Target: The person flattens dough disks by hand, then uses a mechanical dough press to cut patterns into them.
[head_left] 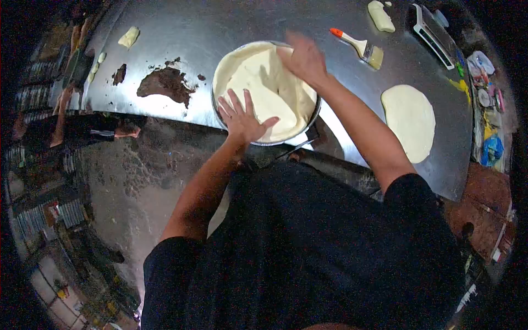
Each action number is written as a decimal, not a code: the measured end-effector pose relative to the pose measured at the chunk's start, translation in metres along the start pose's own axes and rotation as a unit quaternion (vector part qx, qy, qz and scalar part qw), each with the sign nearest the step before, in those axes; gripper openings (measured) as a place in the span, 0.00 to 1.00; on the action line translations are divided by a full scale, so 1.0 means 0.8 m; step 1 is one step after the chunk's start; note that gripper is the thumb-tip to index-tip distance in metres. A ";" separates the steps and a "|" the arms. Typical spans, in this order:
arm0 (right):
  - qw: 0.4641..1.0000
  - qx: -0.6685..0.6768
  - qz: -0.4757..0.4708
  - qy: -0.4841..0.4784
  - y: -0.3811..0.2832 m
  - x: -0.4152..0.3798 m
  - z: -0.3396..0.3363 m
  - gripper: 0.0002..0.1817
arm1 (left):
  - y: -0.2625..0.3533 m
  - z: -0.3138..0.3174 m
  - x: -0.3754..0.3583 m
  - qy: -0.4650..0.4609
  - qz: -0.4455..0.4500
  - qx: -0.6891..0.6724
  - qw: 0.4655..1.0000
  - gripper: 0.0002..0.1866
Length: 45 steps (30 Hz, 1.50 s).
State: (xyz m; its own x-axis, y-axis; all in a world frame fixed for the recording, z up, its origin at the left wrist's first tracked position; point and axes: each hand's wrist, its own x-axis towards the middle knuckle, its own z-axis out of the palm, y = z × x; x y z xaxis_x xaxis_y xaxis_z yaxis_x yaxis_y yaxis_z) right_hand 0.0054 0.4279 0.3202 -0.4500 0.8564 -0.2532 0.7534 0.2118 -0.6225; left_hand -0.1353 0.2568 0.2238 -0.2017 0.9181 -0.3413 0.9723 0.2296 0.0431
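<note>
A round metal pan (214, 99) stands at the front edge of the steel table, lined with a sheet of pale dough (250, 77) that rises up its inner wall. My left hand (246, 118) lies on the dough at the near left, fingers spread. At the pan's far right rim is my right hand (304, 58), blurred, its fingers over the dough's edge and partly hidden. A fold or shadowed hollow shows in the dough beside that hand. To the right, a flat oval of rolled dough (410, 122) rests on the table.
On the steel table (192, 27) lie a brush (357, 47) with an orange-tipped handle, a dough lump (380, 16), a smaller piece (128, 37) and a brown smear (165, 87). A white device (433, 34) sits far right. Another person's hand (127, 132) appears at left.
</note>
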 end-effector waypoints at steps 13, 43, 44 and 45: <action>0.938 -0.274 -0.135 0.165 0.086 -0.013 0.122 0.38 | -0.091 -0.051 0.088 0.241 0.111 0.089 0.960 0.32; 0.941 -0.224 -0.238 0.085 0.073 -0.014 0.052 0.38 | -0.025 -0.024 0.125 0.257 0.154 -0.018 0.954 0.34; 0.916 -0.316 -0.216 0.119 0.104 -0.027 0.089 0.37 | -0.025 -0.022 0.119 0.260 0.152 -0.028 0.953 0.34; 0.920 -0.320 -0.183 0.132 0.099 -0.030 0.100 0.37 | -0.023 -0.019 0.116 0.260 0.154 -0.040 0.952 0.33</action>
State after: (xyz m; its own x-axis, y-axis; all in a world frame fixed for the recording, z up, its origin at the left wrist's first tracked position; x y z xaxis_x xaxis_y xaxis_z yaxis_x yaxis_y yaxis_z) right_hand 0.0378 0.3866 0.2178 -0.6604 0.7400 0.1279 0.7413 0.6696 -0.0462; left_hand -0.1738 0.3430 0.2055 0.0405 0.9771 0.2087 0.9868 -0.0720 0.1454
